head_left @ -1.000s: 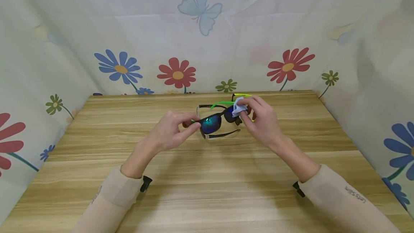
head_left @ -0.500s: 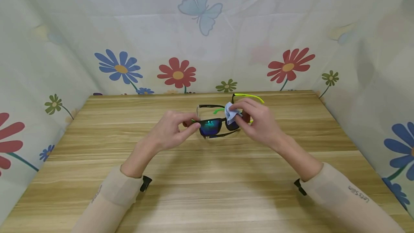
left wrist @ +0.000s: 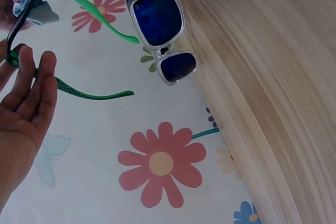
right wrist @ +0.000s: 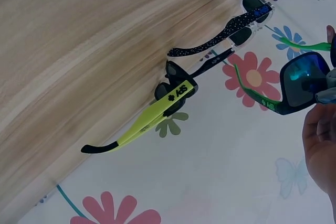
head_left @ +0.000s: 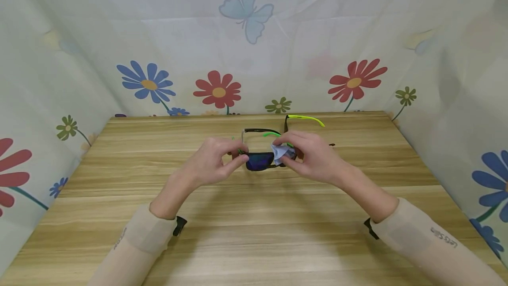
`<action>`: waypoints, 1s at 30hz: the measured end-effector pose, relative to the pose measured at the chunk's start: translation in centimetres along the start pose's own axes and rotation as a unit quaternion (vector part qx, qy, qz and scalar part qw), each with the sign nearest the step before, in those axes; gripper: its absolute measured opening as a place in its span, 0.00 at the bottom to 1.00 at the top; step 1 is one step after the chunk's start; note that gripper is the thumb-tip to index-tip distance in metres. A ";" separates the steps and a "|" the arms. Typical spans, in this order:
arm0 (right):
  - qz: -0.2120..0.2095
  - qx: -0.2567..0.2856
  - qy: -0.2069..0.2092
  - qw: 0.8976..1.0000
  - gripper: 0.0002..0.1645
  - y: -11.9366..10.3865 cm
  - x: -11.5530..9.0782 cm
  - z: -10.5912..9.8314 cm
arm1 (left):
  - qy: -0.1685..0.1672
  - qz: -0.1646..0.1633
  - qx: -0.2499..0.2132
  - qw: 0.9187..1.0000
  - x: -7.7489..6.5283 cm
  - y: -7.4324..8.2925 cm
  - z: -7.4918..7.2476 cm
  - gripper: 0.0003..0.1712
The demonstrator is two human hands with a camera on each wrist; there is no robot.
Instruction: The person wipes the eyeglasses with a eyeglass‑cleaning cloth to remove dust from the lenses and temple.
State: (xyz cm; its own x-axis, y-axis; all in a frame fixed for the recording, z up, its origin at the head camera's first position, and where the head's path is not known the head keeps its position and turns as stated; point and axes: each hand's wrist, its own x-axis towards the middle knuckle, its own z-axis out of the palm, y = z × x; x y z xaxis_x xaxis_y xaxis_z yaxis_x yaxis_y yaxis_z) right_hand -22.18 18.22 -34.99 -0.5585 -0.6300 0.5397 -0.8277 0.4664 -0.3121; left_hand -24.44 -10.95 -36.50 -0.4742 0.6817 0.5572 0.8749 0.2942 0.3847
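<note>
A pair of sunglasses (head_left: 259, 162) with a black front, green temples and blue mirrored lenses is held up over the table in the head view. My left hand (head_left: 212, 161) pinches its left end by the hinge, thumb in front. My right hand (head_left: 317, 156) pinches a crumpled light blue cloth (head_left: 282, 152) against the other lens, mostly covering it. In the left wrist view the green temples (left wrist: 100, 18) point away from the fingers. The right wrist view shows the uncovered part of a lens (right wrist: 303, 82) beside the cloth (right wrist: 328, 94).
Behind the held pair, clear-framed sunglasses (left wrist: 157, 19) with speckled dark temples rest on the wooden table (head_left: 254, 233). Another black pair with yellow temples (right wrist: 155, 116) lies beside them. A flower-printed curtain (head_left: 170, 39) closes off the back and sides.
My right hand has moved left and down with the cloth, toward the bridge. The sunglasses have lowered and tilted, and their visible lens looks darker. My left hand stays almost in place.
</note>
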 end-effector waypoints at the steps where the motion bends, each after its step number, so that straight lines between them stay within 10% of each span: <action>1: 0.002 -0.003 -0.007 1.000 0.21 0.0 0.0 0.0 | -0.001 -0.001 0.000 1.000 0.0 0.0 0.0 0.06; 13: 0.013 -0.022 -0.059 0.998 0.26 -0.1 0.1 0.9 | -0.002 0.003 0.015 1.000 0.1 -0.1 0.3 0.05; 30: -0.064 -0.064 -0.004 0.996 0.22 0.2 -0.4 2.0 | -0.008 -0.032 0.001 0.999 0.1 -0.1 0.3 0.11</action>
State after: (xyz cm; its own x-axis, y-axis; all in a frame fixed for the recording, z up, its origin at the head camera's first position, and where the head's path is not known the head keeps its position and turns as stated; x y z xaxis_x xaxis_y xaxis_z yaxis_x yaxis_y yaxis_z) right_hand -22.22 17.29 -36.83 -0.4493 -0.6947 0.5618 -0.8790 0.4560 -0.1391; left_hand -24.59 -10.68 -36.71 -0.5284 0.6716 0.5194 0.8425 0.3392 0.4185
